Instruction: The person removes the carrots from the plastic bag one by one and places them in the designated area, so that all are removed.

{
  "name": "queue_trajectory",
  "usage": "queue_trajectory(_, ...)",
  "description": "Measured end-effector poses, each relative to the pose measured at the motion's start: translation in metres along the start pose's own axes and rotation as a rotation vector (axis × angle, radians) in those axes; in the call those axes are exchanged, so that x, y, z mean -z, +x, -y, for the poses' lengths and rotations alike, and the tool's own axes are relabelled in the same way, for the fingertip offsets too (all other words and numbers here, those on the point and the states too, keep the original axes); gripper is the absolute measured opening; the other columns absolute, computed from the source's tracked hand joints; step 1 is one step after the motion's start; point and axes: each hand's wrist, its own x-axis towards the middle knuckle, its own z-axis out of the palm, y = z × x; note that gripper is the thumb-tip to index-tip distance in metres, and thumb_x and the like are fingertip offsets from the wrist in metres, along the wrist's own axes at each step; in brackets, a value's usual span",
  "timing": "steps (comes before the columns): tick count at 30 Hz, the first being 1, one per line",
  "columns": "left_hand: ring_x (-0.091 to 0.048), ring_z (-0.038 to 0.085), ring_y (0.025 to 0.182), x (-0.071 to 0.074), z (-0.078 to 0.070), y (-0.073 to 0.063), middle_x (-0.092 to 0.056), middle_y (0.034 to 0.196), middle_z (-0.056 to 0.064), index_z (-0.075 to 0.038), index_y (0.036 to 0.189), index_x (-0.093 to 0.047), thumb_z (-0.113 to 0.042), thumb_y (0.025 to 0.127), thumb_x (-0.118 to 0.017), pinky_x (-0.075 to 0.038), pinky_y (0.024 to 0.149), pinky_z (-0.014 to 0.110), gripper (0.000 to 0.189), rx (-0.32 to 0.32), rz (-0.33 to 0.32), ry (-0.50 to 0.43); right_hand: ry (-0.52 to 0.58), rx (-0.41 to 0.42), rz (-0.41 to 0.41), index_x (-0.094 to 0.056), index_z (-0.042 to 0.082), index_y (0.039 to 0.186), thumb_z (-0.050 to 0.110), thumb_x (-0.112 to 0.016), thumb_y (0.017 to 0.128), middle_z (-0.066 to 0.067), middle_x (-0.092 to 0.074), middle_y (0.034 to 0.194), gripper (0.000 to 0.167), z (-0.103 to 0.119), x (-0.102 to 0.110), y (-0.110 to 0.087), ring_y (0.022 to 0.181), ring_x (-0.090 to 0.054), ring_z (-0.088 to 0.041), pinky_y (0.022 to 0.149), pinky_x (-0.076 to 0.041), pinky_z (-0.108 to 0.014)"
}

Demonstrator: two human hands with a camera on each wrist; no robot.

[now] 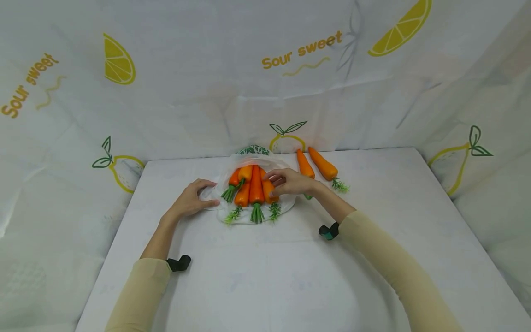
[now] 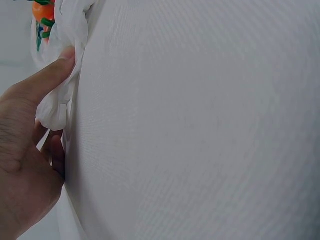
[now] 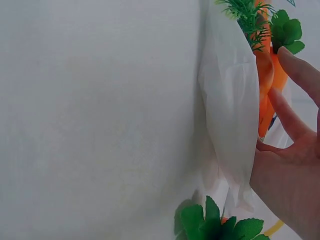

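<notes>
A white plastic bag [image 1: 286, 163] lies on its side with its mouth toward me, several orange carrots [image 1: 256, 186] in it, their green tops pointing out. My left hand [image 1: 191, 199] holds the bag's left edge; in the left wrist view, bunched plastic [image 2: 52, 112] lies between thumb and fingers. My right hand [image 1: 290, 181] reaches over the bag's right side, fingertips at the rightmost carrot [image 1: 267, 188]. In the right wrist view, its thumb and fingers [image 3: 292, 70] are spread against the carrots, which the bag wall partly hides.
Two more carrots lie outside the bag to the right: one [image 1: 305, 163] partly behind my right hand, the other [image 1: 322, 164] beyond it. Everything rests on a white table [image 1: 265, 276]. A white curtain [image 1: 199, 101] with lemon prints hangs behind it.
</notes>
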Motion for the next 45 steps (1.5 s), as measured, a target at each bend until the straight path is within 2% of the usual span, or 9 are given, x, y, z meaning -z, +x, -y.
queue_trajectory(13,-0.049,0.047,0.149,-0.0002,0.0002,0.0,-0.058,0.154,0.025,-0.004,0.145,-0.066,-0.027,0.091,-0.09,-0.036,0.129,0.065,0.063,-0.004,-0.001,0.008,-0.044,-0.014,0.009,-0.06,0.008,0.151,0.017,-0.079,0.099,-0.023,-0.055,0.16,0.056,0.0012,-0.0051,0.0017,0.144,-0.058,-0.042,0.125,-0.048,-0.054)
queue_trajectory(22,-0.051,0.045,0.149,0.0002,-0.0001,-0.0011,-0.06,0.153,0.024,-0.003,0.144,-0.066,-0.025,0.09,-0.091,-0.037,0.129,0.063,0.064,-0.004,-0.006,-0.006,-0.065,-0.017,0.045,-0.062,0.012,0.146,0.02,-0.082,0.097,-0.019,-0.052,0.161,0.054,0.0017,-0.0062,0.0016,0.145,-0.052,-0.043,0.128,-0.042,-0.057)
queue_trajectory(32,-0.051,0.045,0.148,0.0011,0.0005,-0.0012,-0.06,0.152,0.024,-0.003,0.144,-0.066,-0.024,0.089,-0.091,-0.038,0.129,0.063,0.064,-0.003,0.0,-0.008,-0.098,0.03,0.033,-0.063,0.009,0.139,0.015,-0.086,0.093,-0.018,-0.059,0.147,0.052,0.0013,-0.0071,0.0045,0.136,-0.057,-0.039,0.126,-0.045,-0.055)
queue_trajectory(40,-0.05,0.046,0.149,0.0007,0.0003,-0.0003,-0.059,0.153,0.025,-0.003,0.144,-0.066,-0.025,0.091,-0.09,-0.036,0.129,0.064,0.063,-0.012,-0.003,-0.014,-0.101,0.011,0.041,-0.066,0.009,0.14,0.016,-0.078,0.097,-0.018,-0.06,0.151,0.045,0.0028,-0.0063,0.0019,0.141,-0.055,-0.044,0.127,-0.043,-0.058)
queue_trajectory(45,-0.049,0.047,0.149,0.0002,-0.0001,-0.0006,-0.059,0.154,0.025,-0.004,0.144,-0.066,-0.027,0.091,-0.089,-0.036,0.129,0.066,0.062,-0.016,-0.004,-0.003,-0.136,0.026,0.038,-0.067,0.012,0.138,0.017,-0.083,0.095,-0.016,-0.062,0.149,0.046,0.0014,-0.007,0.0029,0.14,-0.056,-0.042,0.125,-0.046,-0.056)
